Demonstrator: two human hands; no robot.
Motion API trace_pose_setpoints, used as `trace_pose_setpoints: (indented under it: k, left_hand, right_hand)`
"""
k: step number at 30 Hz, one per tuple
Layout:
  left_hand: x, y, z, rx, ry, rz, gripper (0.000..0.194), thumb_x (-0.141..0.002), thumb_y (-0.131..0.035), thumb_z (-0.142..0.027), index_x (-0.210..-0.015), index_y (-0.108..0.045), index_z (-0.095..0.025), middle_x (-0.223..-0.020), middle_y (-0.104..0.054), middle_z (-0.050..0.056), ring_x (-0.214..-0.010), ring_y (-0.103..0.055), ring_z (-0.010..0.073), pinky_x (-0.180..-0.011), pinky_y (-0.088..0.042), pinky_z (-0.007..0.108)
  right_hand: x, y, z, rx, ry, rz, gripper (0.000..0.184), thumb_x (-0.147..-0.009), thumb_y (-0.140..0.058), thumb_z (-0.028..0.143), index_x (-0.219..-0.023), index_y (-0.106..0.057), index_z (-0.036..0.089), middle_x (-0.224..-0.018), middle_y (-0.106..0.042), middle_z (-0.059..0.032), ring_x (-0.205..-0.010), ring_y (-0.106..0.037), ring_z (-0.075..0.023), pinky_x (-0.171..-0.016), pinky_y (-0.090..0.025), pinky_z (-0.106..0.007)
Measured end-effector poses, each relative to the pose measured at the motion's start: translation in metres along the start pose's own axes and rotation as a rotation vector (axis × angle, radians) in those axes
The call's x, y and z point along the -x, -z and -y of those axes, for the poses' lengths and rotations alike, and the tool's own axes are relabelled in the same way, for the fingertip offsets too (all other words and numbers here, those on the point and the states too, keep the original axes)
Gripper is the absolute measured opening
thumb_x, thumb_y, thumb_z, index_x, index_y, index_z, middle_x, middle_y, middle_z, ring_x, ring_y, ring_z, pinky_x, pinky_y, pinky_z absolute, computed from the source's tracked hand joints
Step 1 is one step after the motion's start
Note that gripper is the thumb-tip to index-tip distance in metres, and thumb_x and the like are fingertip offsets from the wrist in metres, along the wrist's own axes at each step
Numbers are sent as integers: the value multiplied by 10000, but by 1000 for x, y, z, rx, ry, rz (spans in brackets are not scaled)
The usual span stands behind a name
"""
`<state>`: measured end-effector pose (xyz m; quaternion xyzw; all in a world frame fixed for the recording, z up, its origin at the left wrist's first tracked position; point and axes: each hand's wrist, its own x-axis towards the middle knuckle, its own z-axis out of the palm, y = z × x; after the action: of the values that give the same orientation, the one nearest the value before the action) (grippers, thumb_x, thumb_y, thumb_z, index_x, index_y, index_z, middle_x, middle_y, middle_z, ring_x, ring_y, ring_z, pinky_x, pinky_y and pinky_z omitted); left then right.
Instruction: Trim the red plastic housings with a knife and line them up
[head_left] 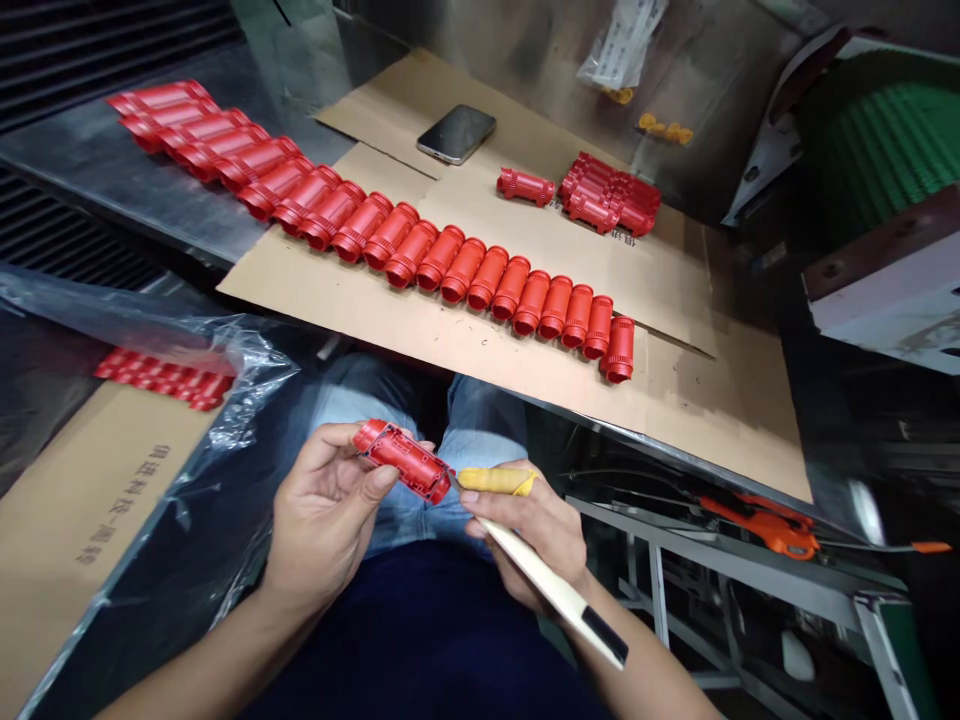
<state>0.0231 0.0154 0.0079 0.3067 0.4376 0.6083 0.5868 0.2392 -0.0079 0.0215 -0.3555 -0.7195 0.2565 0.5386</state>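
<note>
Bench point(75, 160): cardboard point(465, 345) strip shows between near edge and tube row point(487, 278). Phone point(456, 134), red pile point(611, 195) beyond, toward far edge. Short of near edge, over lap point(487, 410): left hand point(322, 500) pinches red tube point(405, 460), thumb opposing fingers; right hand point(532, 520) clasps tool point(555, 592), tip at tube's end.

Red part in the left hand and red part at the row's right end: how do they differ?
The held red part is in the left hand; the row-end red part rests on cardboard. The held part shows an angular, detailed face, the row-end part a mostly smooth, rounded side. Both are red and elongated.
</note>
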Motion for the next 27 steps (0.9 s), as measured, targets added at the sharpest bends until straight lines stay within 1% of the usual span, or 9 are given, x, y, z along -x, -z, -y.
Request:
trace_pose_setpoints:
  k: [8, 10, 12, 14, 16, 18, 20, 23, 27]
  left_hand:
    - [1, -2, -3, 24, 24, 4, 222, -909, -970, -185, -1055, -810, -235, -988, -857, 12, -899, -857, 223, -902, -721, 332]
    - [0, -2, -4, 37, 55, 9, 217, -916, -968, -190, -1058, -811, -238, -986, -851, 10, -905, -850, 214, -885, -713, 305]
    - [-2, -1, -5, 69, 148, 18, 224, -938, -958, -221, -1099, -804, -238, -1000, -850, 22, -898, -835, 194, -856, -702, 268]
    - [-5, 0, -5, 111, 308, 24, 249, -967, -938, -269, -1166, -795, -225, -1013, -849, 48, -869, -815, 174, -810, -688, 235]
    - [-9, 1, -6, 152, 484, 29, 295, -977, -921, -298, -1221, -790, -197, -1030, -849, 85, -829, -804, 177, -747, -679, 233]
    - [-11, 1, -6, 198, 625, 50, 332, -961, -912, -314, -1241, -798, -176, -987, -839, 107, -723, -778, 187, -605, -638, 232]
    - [-14, 1, -6, 254, 734, 102, 348, -944, -894, -324, -1244, -819, -165, -885, -811, 100, -551, -684, 153, -445, -508, 193]
    - [-16, 0, -5, 284, 845, 198, 354, -949, -847, -338, -1248, -859, -148, -854, -804, 111, -398, -504, 74, -347, -299, 144]
    - [-18, 1, -2, 255, 876, 227, 383, -962, -824, -357, -1282, -886, -155, -908, -831, 152, -438, -576, 102, -347, -295, 149]
  right_hand:
    - [1, 2, 0, 5, -51, 39, 285, -1095, -738, 143, -1373, -772, 195, -1205, -857, -152, -1085, -850, -286, -873, -751, -425]
    - [0, 5, -1, 59, -4, 91, 293, -1104, -720, 143, -1393, -744, 182, -1160, -856, -149, -1063, -842, -285, -855, -747, -423]
    - [-2, 7, -1, 175, 93, 188, 319, -1094, -714, 105, -1408, -736, 160, -1077, -860, -141, -994, -827, -285, -812, -739, -419]
    - [-2, 7, -2, 211, 112, 251, 309, -1103, -705, 109, -1400, -756, 176, -1046, -864, -121, -933, -815, -269, -781, -735, -405]
    - [-1, 5, -2, 104, 38, 193, 261, -1131, -693, 173, -1370, -779, 233, -1065, -870, -85, -887, -822, -241, -795, -744, -400]
    - [1, 2, -3, -40, -61, 99, 198, -1140, -716, 247, -1320, -798, 261, -1092, -875, -71, -912, -847, -231, -833, -758, -400]
    - [2, -1, -3, -154, -147, 84, 153, -1112, -782, 271, -1257, -826, 257, -1111, -877, -76, -964, -864, -231, -856, -762, -382]
    - [-1, -6, -2, -264, -166, 167, 222, -1073, -831, 207, -1289, -845, 256, -1195, -875, -88, -1041, -873, -222, -893, -761, -336]
    - [-4, -11, -2, -231, -1, 216, 427, -1053, -823, 112, -1459, -785, 238, -1261, -867, -112, -1129, -870, -244, -970, -767, -362]
